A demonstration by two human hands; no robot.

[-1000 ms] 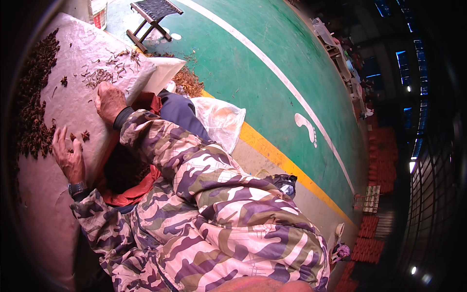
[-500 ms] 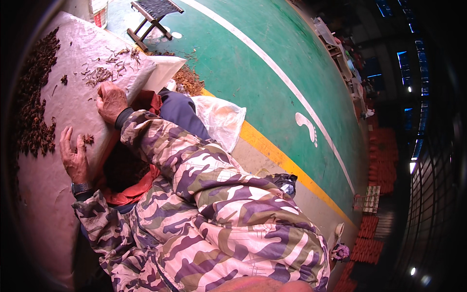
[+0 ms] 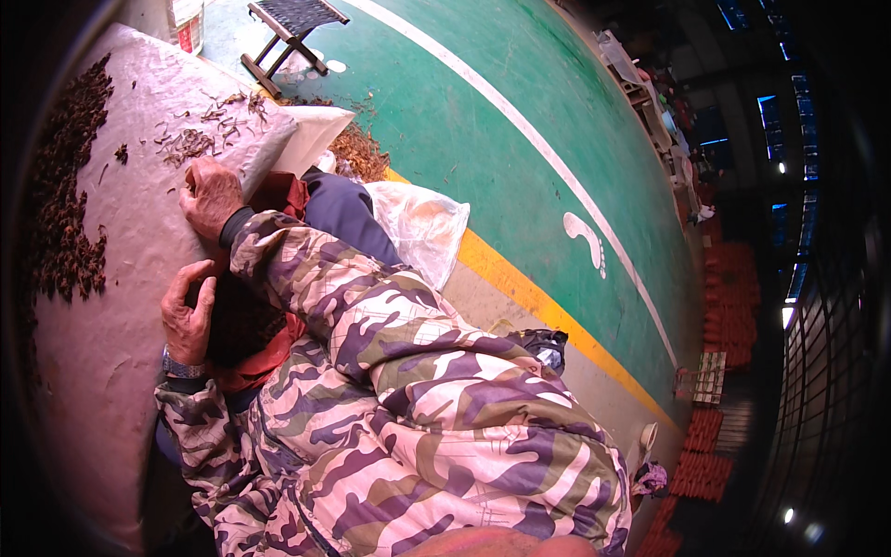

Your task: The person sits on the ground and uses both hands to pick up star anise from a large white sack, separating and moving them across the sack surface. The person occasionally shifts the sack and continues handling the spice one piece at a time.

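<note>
Two bare hands, apart, at the edge of a pale covered table [image 3: 97,362], left of frame; dark dried pods [image 3: 67,200] heaped at far left.
Left hand [image 3: 188,316] left of centre, fingers and thumb bent toward each other, gap between, beside the dark hollow of a red cloth [image 3: 263,365]; right hand [image 3: 213,197] above it in frame, fingers curled at the table edge; cannot tell whether either grips anything; slender brown bits [image 3: 188,146] lie just above the right hand; clear plastic bag [image 3: 422,227] near upper centre; folding stool [image 3: 295,19] at top left.
</note>
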